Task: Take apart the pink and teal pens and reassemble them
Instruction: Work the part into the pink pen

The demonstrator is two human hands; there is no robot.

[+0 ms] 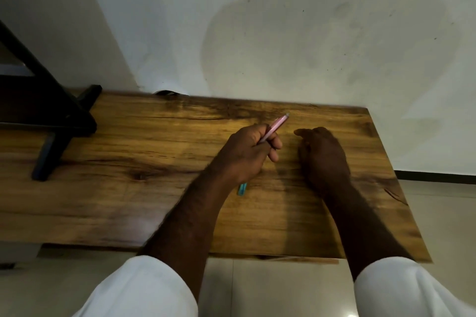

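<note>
The left hand's (247, 152) grip is clamped round the pink pen (277, 125), whose far end slants up and to the right. Just beside it the right hand (322, 154) rests on the wooden worktop (128, 136), its grip loose and holding nothing. The teal pen (242, 188) lies on the worktop, partly hidden under the left wrist.

Wooden table (128, 201) against a white wall (283, 20), black stand (51, 116) at left
</note>
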